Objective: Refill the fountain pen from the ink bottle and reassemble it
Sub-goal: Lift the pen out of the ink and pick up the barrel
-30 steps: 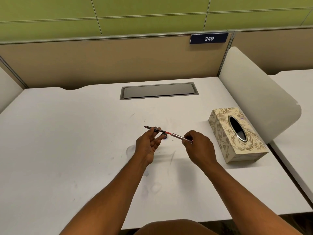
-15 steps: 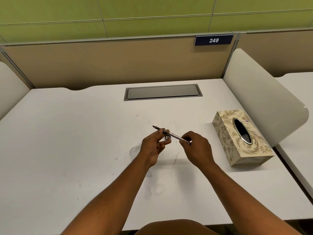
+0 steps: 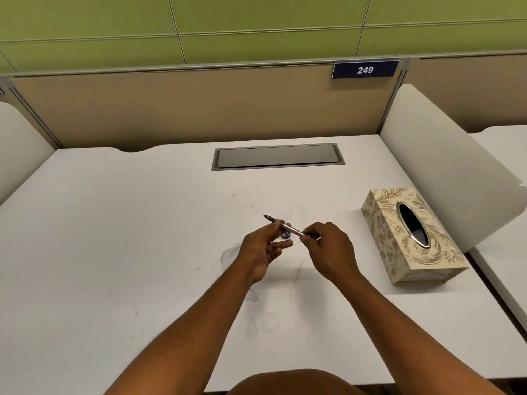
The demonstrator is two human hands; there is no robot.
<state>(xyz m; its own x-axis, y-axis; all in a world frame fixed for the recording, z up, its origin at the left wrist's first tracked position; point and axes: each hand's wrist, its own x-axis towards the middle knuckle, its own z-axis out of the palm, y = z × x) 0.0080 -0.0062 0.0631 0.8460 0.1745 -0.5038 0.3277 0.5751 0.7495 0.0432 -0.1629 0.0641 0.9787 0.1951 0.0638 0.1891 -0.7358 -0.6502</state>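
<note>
Well left of the tissue box [image 3: 410, 238], above the bench [image 3: 114, 223], both hands pinch the pen [image 3: 285, 227], left hand [image 3: 263, 246] near the nib, right hand [image 3: 328, 249] at the rear, seemingly twisting it; no bottle shows, so next needs steady turning.

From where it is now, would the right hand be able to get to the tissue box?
Probably yes. The tissue box sits on the desk just right of the right hand, with bare surface between them. But that hand is pinching the fountain pen, which the left hand also holds, so it must let go first.
</note>
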